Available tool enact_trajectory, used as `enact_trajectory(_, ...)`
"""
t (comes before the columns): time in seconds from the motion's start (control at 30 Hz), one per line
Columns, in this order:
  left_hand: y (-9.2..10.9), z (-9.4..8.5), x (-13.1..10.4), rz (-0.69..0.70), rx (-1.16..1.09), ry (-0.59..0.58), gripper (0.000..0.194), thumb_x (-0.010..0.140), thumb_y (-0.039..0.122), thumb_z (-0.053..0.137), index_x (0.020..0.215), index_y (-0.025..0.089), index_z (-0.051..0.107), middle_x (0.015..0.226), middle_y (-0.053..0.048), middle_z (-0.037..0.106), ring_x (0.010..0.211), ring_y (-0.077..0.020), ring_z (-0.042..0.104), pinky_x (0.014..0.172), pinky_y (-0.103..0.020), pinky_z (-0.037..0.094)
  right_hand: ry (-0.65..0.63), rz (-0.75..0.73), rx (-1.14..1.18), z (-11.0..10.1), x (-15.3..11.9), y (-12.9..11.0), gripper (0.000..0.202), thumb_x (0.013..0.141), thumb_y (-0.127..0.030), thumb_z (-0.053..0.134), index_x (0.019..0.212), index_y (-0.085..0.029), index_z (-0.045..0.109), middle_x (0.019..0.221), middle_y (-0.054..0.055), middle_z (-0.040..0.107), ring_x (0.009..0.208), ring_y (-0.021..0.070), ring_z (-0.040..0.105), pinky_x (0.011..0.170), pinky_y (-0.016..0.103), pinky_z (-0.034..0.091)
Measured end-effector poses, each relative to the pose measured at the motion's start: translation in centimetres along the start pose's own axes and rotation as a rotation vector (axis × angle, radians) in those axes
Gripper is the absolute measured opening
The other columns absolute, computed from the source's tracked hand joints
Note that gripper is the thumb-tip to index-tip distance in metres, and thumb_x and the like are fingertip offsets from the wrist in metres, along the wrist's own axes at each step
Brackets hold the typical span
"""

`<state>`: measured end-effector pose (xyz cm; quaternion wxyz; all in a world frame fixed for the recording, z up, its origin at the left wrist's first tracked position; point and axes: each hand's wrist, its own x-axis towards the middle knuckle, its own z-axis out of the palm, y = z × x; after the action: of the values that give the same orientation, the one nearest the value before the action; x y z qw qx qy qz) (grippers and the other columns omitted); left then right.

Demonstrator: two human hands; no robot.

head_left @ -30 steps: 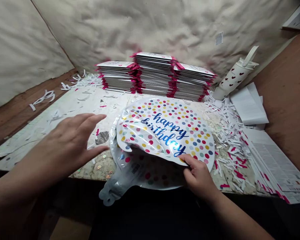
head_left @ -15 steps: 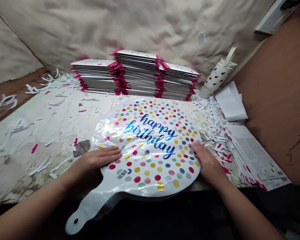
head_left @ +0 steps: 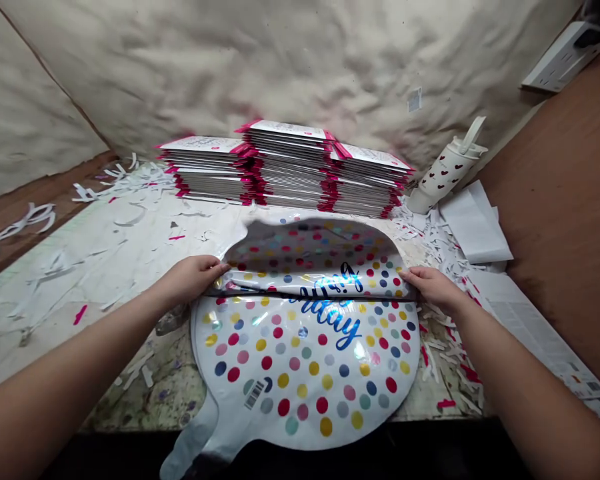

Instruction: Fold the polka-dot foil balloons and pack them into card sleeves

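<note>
A flat white foil balloon (head_left: 305, 393) with coloured dots and blue "happy birthday" lettering lies in front of me. Its far part is curled over toward me, hiding some of the letters. My left hand (head_left: 196, 275) pinches the left edge of the curled foil, and my right hand (head_left: 433, 287) pinches its right edge at about the same height. At the lower left the balloon's tail hangs past the table edge. A second tail (head_left: 193, 440) shows beside it, so there seems to be another balloon underneath.
Behind the balloon stand three stacks of flat pink-edged packets (head_left: 290, 167). A white tumbler with hearts (head_left: 443, 177) leans at the back right. Printed sheets (head_left: 535, 340) lie at the right, and paper strips (head_left: 425, 240) litter the table (head_left: 115, 267).
Both hands were lying flat on the balloon; now they pinch its sides. The far part of the foil has come up and curled toward me. The view has shifted slightly.
</note>
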<state>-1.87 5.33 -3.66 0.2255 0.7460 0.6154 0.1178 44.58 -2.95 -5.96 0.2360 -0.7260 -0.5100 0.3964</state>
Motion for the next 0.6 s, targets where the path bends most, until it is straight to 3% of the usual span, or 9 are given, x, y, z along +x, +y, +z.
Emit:
enact_trajectory(0.07, 1.7, 0.6, 0.0, 0.001, 0.189, 0.172, 0.043, 0.085, 0.042, 0.039, 0.1, 0.01, 0.063, 0.084, -0.015, 0.068, 0.083, -0.0332, 0.062, 0.074, -0.049, 0.048, 0.063, -0.005, -0.05, 0.4, 1.3, -0.8, 0.038, 0.076, -0.052, 0.049, 0.07, -0.017, 0.06, 0.06, 0.001, 0.062, 0.056, 0.0154, 0.056, 0.05, 0.025, 0.043)
enact_trajectory(0.13, 3.0, 2.1, -1.3, 0.187, 0.365, 0.295, 0.045, 0.089, 0.035, 0.031, 0.118, 0.008, 0.054, 0.113, -0.019, 0.059, 0.11, -0.0327, 0.052, 0.092, -0.05, 0.039, 0.109, -0.01, -0.107, 0.8, 2.1, -1.3, 0.037, 0.074, -0.052, 0.051, 0.066, -0.017, 0.058, 0.057, -0.001, 0.058, 0.053, 0.0129, 0.051, 0.048, 0.023, 0.04)
enact_trajectory(0.2, 3.7, 4.0, -3.2, 0.394, 0.425, 0.212, 0.049, 0.09, 0.035, 0.029, 0.128, 0.007, 0.045, 0.133, -0.018, 0.046, 0.126, -0.0296, 0.038, 0.102, -0.046, 0.031, 0.15, -0.009, -0.171, 1.2, 2.6, -1.5, 0.036, 0.073, -0.052, 0.052, 0.067, -0.018, 0.059, 0.058, -0.002, 0.056, 0.053, 0.0118, 0.049, 0.048, 0.022, 0.038)
enact_trajectory(0.27, 3.5, 5.7, -4.9, 0.459, 0.437, 0.07, 0.058, 0.09, 0.042, 0.032, 0.134, 0.007, 0.037, 0.141, -0.018, 0.034, 0.132, -0.0299, 0.028, 0.105, -0.045, 0.029, 0.201, 0.017, -0.239, 1.3, 3.3, -1.7, 0.035, 0.072, -0.053, 0.054, 0.072, -0.018, 0.061, 0.058, -0.002, 0.056, 0.051, 0.012, 0.049, 0.049, 0.023, 0.038)
enact_trajectory(0.37, 2.2, 7.2, -6.2, 0.382, 0.457, 0.007, 0.074, 0.085, 0.056, 0.034, 0.139, 0.005, 0.028, 0.145, -0.02, 0.023, 0.134, -0.033, 0.019, 0.106, -0.047, 0.025, 0.297, 0.08, -0.353, 1.1, 4.5, -2.2, 0.043, 0.069, -0.058, 0.057, 0.081, -0.017, 0.061, 0.064, 0.004, 0.06, 0.055, 0.0173, 0.055, 0.054, 0.029, 0.042)
enact_trajectory(0.47, 1.3, 7.3, -6.6, 0.279, 0.476, 0.076, 0.082, 0.08, 0.064, 0.035, 0.14, 0.009, 0.026, 0.146, -0.021, 0.018, 0.135, -0.0367, 0.013, 0.106, -0.05, 0.022, 0.42, 0.104, -0.47, 1.5, 5.1, -4.0, 0.058, 0.068, -0.06, 0.057, 0.099, -0.012, 0.059, 0.087, 0.017, 0.063, 0.083, 0.0334, 0.058, 0.071, 0.046, 0.042)
enact_trajectory(0.53, 1.4, 7.0, -6.8, 0.214, 0.491, 0.1, 0.083, 0.079, 0.066, 0.035, 0.141, 0.011, 0.026, 0.146, -0.022, 0.019, 0.134, -0.0392, 0.013, 0.105, -0.051, 0.022, 0.49, 0.032, -0.539, 3.3, 4.4, -6.0, 0.065, 0.075, -0.056, 0.054, 0.119, -0.009, 0.048, 0.108, 0.024, 0.057, 0.105, 0.0399, 0.049, 0.085, 0.054, 0.035)
enact_trajectory(0.6, 1.8, 6.8, -7.0, 0.18, 0.503, 0.082, 0.083, 0.079, 0.067, 0.033, 0.141, 0.012, 0.025, 0.145, -0.023, 0.022, 0.133, -0.0402, 0.016, 0.104, -0.051, 0.022, 0.471, -0.184, -0.605, 6.7, 2.5, -8.2, 0.065, 0.083, -0.05, 0.045, 0.132, -0.008, 0.036, 0.128, 0.023, 0.045, 0.122, 0.0364, 0.036, 0.099, 0.051, 0.026)
